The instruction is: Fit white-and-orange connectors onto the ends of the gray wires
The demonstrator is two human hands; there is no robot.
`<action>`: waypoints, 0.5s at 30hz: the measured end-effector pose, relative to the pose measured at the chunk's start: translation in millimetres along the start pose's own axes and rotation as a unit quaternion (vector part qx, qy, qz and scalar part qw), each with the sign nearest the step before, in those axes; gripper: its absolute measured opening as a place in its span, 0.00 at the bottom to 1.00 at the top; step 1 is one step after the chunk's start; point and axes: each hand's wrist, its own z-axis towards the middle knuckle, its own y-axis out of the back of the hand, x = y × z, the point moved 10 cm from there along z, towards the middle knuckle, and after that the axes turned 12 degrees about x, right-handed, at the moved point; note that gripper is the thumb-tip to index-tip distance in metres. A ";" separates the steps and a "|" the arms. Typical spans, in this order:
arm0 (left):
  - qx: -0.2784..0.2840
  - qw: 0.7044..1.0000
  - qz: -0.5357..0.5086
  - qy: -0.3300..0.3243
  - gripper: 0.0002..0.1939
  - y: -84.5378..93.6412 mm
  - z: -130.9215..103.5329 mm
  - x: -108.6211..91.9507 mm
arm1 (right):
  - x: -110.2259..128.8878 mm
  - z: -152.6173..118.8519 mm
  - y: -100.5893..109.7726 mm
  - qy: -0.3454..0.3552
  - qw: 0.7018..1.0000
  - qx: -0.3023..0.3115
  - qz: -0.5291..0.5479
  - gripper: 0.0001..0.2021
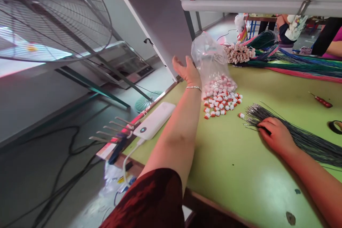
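Observation:
My left hand (187, 70) is raised at the far left side of the table, its thumb and fingers apart with nothing in them. Just right of it stands a clear plastic bag (210, 55). Small white and orange connector housings (220, 103) fill its bottom and spill out in a pile on the table. My right hand (276, 135) rests on a bundle of black wires (307, 142), its fingers curled over some of them near the metal-tipped ends. One loose connector housing (241, 115) lies by those tips.
A white power bank (154, 120) with a cable lies at the left edge, beside metal prongs (109, 131). A red-handled screwdriver (323, 101) and black tape roll (335, 127) are at right. Coloured wire bundles (301, 66) lie behind. A large fan (53, 17) stands left. People are beyond.

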 end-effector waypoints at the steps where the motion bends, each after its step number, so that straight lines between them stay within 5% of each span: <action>1: -0.011 0.999 0.028 -0.041 0.14 3.4 -12.9 -18.9 | 1.8 -1.0 2.5 0.006 1.000 -0.008 -0.002 0.10; 2: 0.014 0.994 0.053 -0.090 0.13 -2.0 -29.5 -39.1 | 4.4 -2.6 6.1 0.014 1.000 -0.019 -0.004 0.10; 4: 0.202 0.957 0.100 -0.182 0.09 -44.0 -77.2 -72.9 | 11.0 -6.9 15.5 0.029 0.998 -0.049 -0.010 0.10; 7: 0.524 0.794 0.172 -0.254 0.10 -107.8 -187.8 -85.4 | 19.7 -10.1 21.3 0.021 0.998 -0.054 -0.025 0.11; 10: 0.592 0.716 0.281 -0.242 0.12 -120.2 -246.1 -68.7 | 22.5 -4.2 6.1 -0.034 0.998 0.025 -0.048 0.11; 13: 0.586 0.715 0.333 -0.186 0.11 -116.2 -254.4 -53.1 | 22.8 3.0 -11.8 -0.098 0.986 0.103 -0.084 0.11; 15: 0.567 0.747 0.315 -0.142 0.10 -108.6 -246.3 -52.2 | 23.3 6.4 -17.2 -0.123 0.980 0.124 -0.098 0.11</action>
